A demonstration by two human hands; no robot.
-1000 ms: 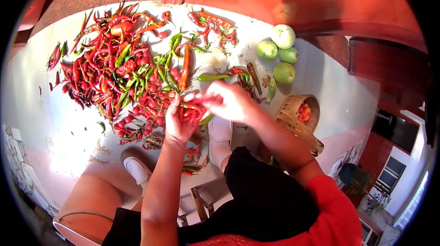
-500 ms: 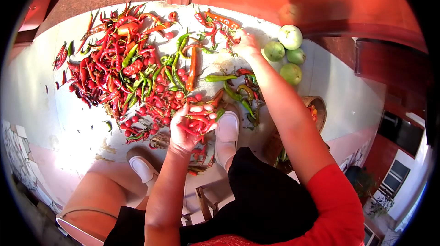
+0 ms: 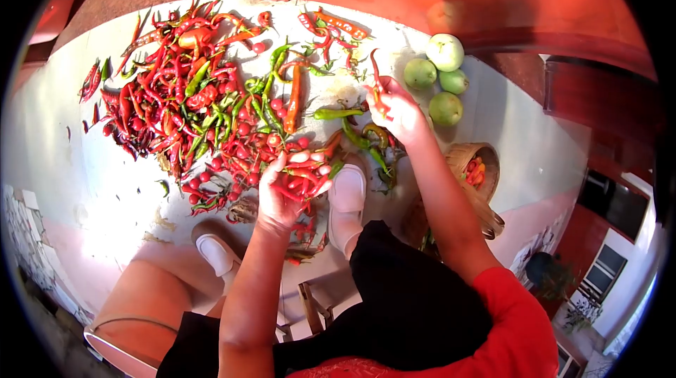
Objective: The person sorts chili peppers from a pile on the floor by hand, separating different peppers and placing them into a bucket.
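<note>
My left hand (image 3: 280, 195) is cupped palm up, its fingers curled around several small red chili peppers (image 3: 301, 182). Up and to the right, my right hand (image 3: 396, 109) pinches a thin dark red pepper (image 3: 375, 68) that points upward, with more red showing between the fingers. A large heap of red peppers (image 3: 165, 89) covers the floor to the left. Green peppers (image 3: 338, 114) lie between my two hands, close to my right hand. A long orange-red pepper (image 3: 293, 96) rests at the heap's right edge.
Several pale green round vegetables (image 3: 445, 52) sit at the upper right. A woven basket (image 3: 461, 158) holding orange and red pieces stands right of my feet. An orange bucket (image 3: 141, 307) is at the lower left. My shoes (image 3: 347, 191) are beside the peppers.
My right hand has moved down and toward me from the small group of red peppers at the top, bringing the dark red pepper. My left hand has barely moved.
</note>
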